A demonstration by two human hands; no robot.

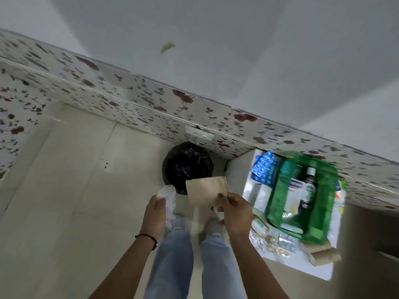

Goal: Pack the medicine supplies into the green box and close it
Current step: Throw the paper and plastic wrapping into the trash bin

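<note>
The person is standing over a black-lined bin [187, 167] at the centre of the frame, apparently clearing wrappers away before going back to packing. The left hand [155, 209] is curled shut round a wad of crumpled clear plastic [167, 194], and the right hand [234, 209] is pinching a flat brown paper piece [206, 192] by its lower corner between thumb and fingers, the sheet hanging partly over the bin's near rim. To do this well, I'd say both hands should be reaching further over the opening before letting go, since light paper and film are likely to be drifting onto the floor otherwise.

The green box [302, 199] is sitting at the right of the frame on a white surface [302, 264], lying open, with a dark bottle [309, 186] and some cartons showing inside. Supplies are waiting outside it: blue blister packs [264, 168] just beside its upper-left edge, and loose strips and pills [273, 241] near its lower-left corner. Packing looks part done, closing not yet.
</note>
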